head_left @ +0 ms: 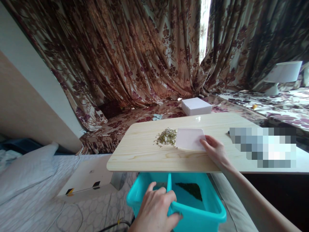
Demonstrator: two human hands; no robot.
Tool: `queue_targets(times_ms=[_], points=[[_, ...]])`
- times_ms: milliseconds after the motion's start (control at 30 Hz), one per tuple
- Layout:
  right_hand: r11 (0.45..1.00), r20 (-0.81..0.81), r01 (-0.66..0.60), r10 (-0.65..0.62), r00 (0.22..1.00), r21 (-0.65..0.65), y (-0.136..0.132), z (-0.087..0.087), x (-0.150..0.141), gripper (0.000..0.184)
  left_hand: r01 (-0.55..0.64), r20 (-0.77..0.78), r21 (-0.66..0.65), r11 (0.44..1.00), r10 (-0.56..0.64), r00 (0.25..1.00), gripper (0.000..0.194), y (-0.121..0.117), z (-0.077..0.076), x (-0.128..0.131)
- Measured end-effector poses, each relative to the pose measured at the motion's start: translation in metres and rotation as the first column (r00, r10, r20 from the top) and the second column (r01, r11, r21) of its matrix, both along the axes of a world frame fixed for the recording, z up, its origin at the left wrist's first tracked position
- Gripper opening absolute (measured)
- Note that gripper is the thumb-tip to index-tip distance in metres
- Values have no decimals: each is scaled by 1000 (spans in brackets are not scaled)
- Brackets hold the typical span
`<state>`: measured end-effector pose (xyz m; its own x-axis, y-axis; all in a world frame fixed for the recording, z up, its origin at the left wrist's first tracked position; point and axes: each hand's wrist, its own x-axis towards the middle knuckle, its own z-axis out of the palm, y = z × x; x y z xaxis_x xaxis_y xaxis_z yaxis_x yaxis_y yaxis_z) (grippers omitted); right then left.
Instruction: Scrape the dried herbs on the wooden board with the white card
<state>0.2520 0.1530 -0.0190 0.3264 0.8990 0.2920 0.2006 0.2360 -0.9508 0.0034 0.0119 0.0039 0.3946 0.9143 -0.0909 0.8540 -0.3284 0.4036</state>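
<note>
My right hand [215, 150] pinches the right edge of a flat, whitish plastic scraper [188, 138] that lies on the light wooden tabletop [140, 158]. Against the scraper's left edge is a loose pile of small green and pale grains [167, 136], with stray ones scattered around it. Below the table edge, my left hand [159, 204] grips the near rim of a turquoise divided tub [198, 211] where the divider meets it. Dark green grains [191, 190] lie in the tub's right compartment. The left compartment is partly hidden by my hand.
A blurred-out object [265, 146] lies on the table's right side. Behind the table are a white box [196, 106] and patterned curtains [145, 51]. A white case [87, 178] rests on the bed at left, with cables nearby. A lamp [285, 72] stands far right.
</note>
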Motion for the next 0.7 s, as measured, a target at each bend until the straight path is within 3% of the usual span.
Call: queue_targets(times_ms=[433,700], points=[[999,5,-11,11,1000,52,2,-2,1,19,-12,0,-16,1000,12,1000,9,-1,1,1],[990,-52,-119,123,991,73,8,-11,0,24,-18,6,-5,1000,18,1000,8,1,0,2]])
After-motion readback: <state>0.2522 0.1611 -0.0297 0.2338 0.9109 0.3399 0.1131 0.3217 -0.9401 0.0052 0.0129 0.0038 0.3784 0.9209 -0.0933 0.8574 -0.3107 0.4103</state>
